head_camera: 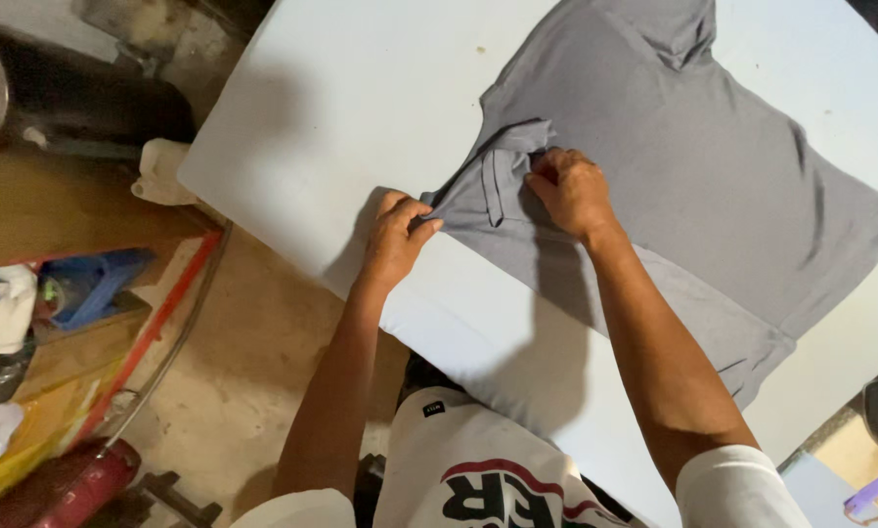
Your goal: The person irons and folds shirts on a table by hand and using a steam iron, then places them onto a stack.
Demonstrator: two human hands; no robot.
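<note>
Seen from above, a person in a white printed top stands at the edge of a pale blue-white table (331,127) on which a grey T-shirt (693,176) lies spread flat, its body running away to the right and its collar end at the top of the view. The left hand (398,238) pinches the tip of the near sleeve (483,186) between thumb and curled fingers, drawn closed on the cloth at the fabric's outermost point, close to the table's near edge. The right hand (571,188) presses down with the fingers bent tightly on the bunched fold where that sleeve meets the shirt's body, gripping or pinning the cloth there; the exact grasp under the knuckles cannot be told. The work in hand looks like folding the sleeve inward over the shirt, with the crease only partly made and the rest of the garment still unfolded. Judging by this, carrying the sleeve across would call for the left hand to hold its pinch while the right hand holds the fold line flat, so that the cloth does not wrinkle. On the floor to the left sits a cluttered wooden crate or shelf (77,342) holding a blue plastic object (92,284), crumpled white cloth or paper (4,308) and yellow packaging; its contents are too jumbled to tell further. A red cylinder (63,484) lies near it.
</note>
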